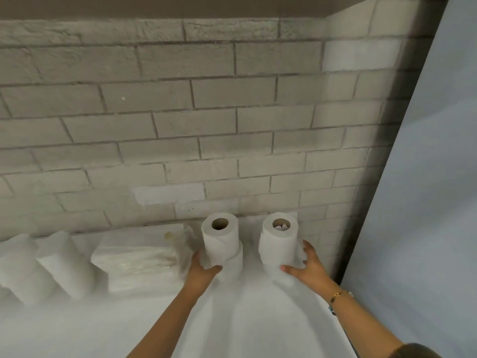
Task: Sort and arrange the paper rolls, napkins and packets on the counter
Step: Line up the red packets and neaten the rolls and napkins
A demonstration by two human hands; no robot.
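Leaning at the far left of the white desk [129, 326], the first roll [19, 267] and the second roll [65, 263] sit side by side near the brick wall [180, 112], both tilted; just right of them lies the napkin pack [139, 264], a flat wrapped bundle with a small yellowish mark near its back corner; next comes the left hand [204, 271], its fingers and thumb curled around the lower part of the left stack [220, 241], an upright paper roll that seems to stand on another roll slightly offset beneath it; a narrow gap of bare desk separates it from the right stack [277, 241], also upright, with a scrap of paper tucked in its core; the right hand [308, 267] grips this one from its right side, thumb across the front and fingers wrapped behind; a gold bracelet [338, 295] circles that wrist; a pale grey panel [426, 202] fills the far right.
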